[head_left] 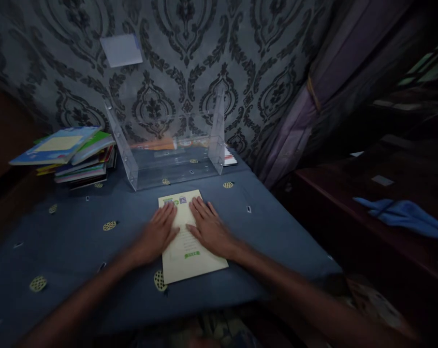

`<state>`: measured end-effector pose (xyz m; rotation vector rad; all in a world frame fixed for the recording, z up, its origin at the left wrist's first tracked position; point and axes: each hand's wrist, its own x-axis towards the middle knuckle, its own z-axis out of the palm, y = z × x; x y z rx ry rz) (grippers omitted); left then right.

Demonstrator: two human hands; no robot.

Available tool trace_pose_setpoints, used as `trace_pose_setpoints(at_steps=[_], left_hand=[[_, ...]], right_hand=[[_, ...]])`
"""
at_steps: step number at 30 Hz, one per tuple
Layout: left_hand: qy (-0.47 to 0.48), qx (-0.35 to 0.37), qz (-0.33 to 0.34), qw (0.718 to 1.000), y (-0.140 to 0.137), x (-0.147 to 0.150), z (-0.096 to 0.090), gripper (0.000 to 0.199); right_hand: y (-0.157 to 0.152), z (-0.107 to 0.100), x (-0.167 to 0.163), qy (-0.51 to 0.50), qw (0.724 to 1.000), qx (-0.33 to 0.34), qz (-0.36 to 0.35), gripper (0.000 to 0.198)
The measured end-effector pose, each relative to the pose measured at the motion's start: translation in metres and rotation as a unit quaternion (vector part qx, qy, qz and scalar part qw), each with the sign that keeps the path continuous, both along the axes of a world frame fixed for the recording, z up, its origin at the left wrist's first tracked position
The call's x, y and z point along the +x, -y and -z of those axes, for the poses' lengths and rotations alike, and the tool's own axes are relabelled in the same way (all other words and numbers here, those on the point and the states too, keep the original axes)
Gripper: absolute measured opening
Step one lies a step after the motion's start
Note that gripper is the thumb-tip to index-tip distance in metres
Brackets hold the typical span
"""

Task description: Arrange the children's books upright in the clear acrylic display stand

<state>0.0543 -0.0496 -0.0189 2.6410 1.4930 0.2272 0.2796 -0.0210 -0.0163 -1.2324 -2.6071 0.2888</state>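
Observation:
A pale cream booklet point(193, 268) with green print and a small square code near its far edge lies on the blue cloth-covered table point(132, 251). Flat on its left side rests my left hand point(160, 233), fingers stretched towards the far edge. My right hand point(211, 231) lies flat on the right side, its fingers spread a little. Both palms hide parts of the printed cover. Neither hand grips anything.
Behind the booklet stands a clear acrylic rack point(175, 166), with an orange item point(153, 144) seen through it. A stack of books point(77, 154) is at the back left. Right of the table, a blue cloth point(396, 212) lies on a dark red surface point(335, 203).

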Motion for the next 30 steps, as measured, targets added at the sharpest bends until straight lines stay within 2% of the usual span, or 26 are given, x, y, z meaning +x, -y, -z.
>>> trace_pose_setpoints(at_steps=[5,8,11,14,16,20,23,26,30], left_hand=[[-0.028,-0.014,-0.076,0.997,-0.064,0.003,0.000,0.070],[-0.040,-0.012,-0.079,0.996,-0.072,0.016,-0.004,0.070],[-0.057,-0.008,-0.032,0.998,-0.051,0.035,-0.008,0.069],[-0.057,0.016,0.053,0.997,-0.014,0.049,-0.008,0.065],[-0.048,0.037,0.079,0.995,0.012,0.050,-0.007,0.062],[-0.037,0.056,0.084,0.994,0.057,0.035,-0.006,0.067],[-0.024,0.058,0.062,0.996,0.078,0.024,-0.005,0.078],[-0.011,0.056,0.048,0.997,0.086,0.021,-0.005,0.084],[-0.004,0.062,0.046,0.997,0.086,0.023,-0.003,0.086]], right_hand=[[0.065,0.007,0.021,-0.025,0.999,0.027,-0.026,0.071],[0.085,0.011,0.029,-0.034,0.998,0.045,-0.022,0.071],[0.089,0.014,0.029,-0.037,0.998,0.055,-0.016,0.073],[0.087,0.016,0.028,-0.038,0.997,0.060,-0.010,0.074],[0.087,0.017,0.028,-0.039,0.997,0.064,-0.008,0.074],[0.087,0.017,0.032,-0.039,0.997,0.063,-0.015,0.073],[0.081,0.010,0.035,-0.028,0.998,0.031,-0.038,0.074],[0.065,-0.004,0.033,-0.011,0.996,-0.037,-0.075,0.081],[0.024,-0.021,0.014,0.011,0.990,-0.099,-0.097,0.086]])
